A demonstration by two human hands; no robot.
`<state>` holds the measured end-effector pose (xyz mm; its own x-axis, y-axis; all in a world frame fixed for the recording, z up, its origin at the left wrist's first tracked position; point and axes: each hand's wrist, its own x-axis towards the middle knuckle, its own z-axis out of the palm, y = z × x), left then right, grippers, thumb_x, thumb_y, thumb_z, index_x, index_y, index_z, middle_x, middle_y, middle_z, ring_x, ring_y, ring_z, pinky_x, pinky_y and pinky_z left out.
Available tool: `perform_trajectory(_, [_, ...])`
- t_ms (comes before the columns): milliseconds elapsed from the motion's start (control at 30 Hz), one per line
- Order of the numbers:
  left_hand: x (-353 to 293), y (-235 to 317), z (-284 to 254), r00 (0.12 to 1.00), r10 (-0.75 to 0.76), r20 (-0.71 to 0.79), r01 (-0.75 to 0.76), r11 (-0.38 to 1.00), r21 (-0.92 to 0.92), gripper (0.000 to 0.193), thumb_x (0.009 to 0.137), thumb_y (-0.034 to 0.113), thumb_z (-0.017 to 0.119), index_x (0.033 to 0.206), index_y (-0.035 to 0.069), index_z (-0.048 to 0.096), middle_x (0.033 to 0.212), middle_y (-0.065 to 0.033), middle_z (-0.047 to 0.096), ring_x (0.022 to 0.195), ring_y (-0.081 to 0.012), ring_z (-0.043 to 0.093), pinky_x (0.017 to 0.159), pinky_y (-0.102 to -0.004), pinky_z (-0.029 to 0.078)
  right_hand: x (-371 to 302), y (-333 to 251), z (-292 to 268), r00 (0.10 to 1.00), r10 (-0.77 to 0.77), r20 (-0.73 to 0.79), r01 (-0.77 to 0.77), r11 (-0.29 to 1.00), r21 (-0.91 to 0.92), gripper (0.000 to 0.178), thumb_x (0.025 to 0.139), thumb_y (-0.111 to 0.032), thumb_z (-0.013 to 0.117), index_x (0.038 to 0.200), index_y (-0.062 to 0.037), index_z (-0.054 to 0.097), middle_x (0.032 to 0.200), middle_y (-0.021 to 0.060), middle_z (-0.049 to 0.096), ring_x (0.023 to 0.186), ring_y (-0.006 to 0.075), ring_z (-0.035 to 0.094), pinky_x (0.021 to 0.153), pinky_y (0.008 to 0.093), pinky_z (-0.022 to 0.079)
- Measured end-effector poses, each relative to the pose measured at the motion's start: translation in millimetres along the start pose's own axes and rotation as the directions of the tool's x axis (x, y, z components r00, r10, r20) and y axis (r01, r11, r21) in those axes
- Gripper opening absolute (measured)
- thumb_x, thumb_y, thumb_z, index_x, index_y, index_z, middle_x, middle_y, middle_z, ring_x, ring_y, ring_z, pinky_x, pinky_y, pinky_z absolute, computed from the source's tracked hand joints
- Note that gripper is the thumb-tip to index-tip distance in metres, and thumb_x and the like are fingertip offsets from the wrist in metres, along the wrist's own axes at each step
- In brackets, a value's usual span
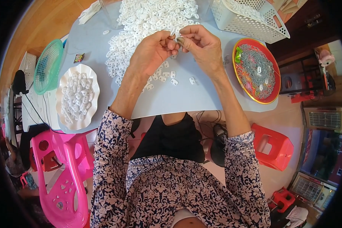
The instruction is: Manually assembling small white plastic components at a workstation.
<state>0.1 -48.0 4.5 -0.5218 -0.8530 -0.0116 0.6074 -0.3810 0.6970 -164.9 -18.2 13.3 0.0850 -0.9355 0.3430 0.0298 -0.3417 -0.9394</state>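
My left hand [151, 52] and my right hand [204, 46] meet over the near part of a big heap of small white plastic pieces [155, 13]. Both are closed, fingertips pinched together around a small white plastic piece [173, 32]. Fingers cover most of it, and its exact form is hard to make out. Loose white pieces with two holes [173, 81] lie on the grey table below my hands. To the right, a red bowl with a yellow rim [235, 72] holds many small grey metal parts, with a few white pieces on top.
At left stands a white wavy-edged dish [96, 89] full of white pieces, near a small colourful wrapper [79, 57] and a green mesh basket [40, 78]. A pale perforated basket [250, 32] stands far right. A pink chair [70, 182] and red stool [271, 147] flank me.
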Motion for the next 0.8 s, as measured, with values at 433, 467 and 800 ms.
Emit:
perform_trajectory(433, [-6.1,-1.3,9.5,0.965,0.258,-0.050,-0.188,0.811,0.554,0.020,0.089,0.017,0.050,0.080,0.002,0.060,0.067,-0.0018,0.055,0.066,-0.0100,0.050,0.065,-0.0261,0.041,-0.4,1.5,-1.1,1.000,-0.020,0.008,0.020,0.999,-0.028,0.019,0.082,0.001,0.062,0.099,0.0011,0.056,0.076,0.0001,0.061,0.065,0.0027,0.053,0.058,0.0172,0.044])
perform_trajectory(467, [-5.8,-1.1,8.9,0.965,0.257,-0.050,-0.187,0.811,0.554,0.020,0.089,0.017,0.050,0.080,0.002,0.060,0.067,-0.0018,0.055,0.066,-0.0100,0.050,0.065,-0.0261,0.041,-0.6,0.3,-1.7,1.000,-0.008,0.020,0.009,1.000,-0.026,0.020,0.081,0.000,0.062,0.101,0.0010,0.055,0.076,-0.0001,0.060,0.065,0.0025,0.053,0.058,0.0170,0.043])
perform_trajectory(800, [-5.8,3.7,7.9,0.963,0.254,0.095,-0.223,0.542,0.810,0.021,0.089,0.018,0.048,0.080,0.003,0.059,0.066,0.0006,0.056,0.063,-0.0065,0.048,0.058,-0.0224,0.037,-0.4,-9.9,-6.9,0.995,0.040,0.092,-0.035,0.998,-0.059,0.024,0.082,0.001,0.059,0.106,0.0017,0.056,0.075,-0.0017,0.058,0.064,0.0028,0.052,0.059,0.0169,0.042])
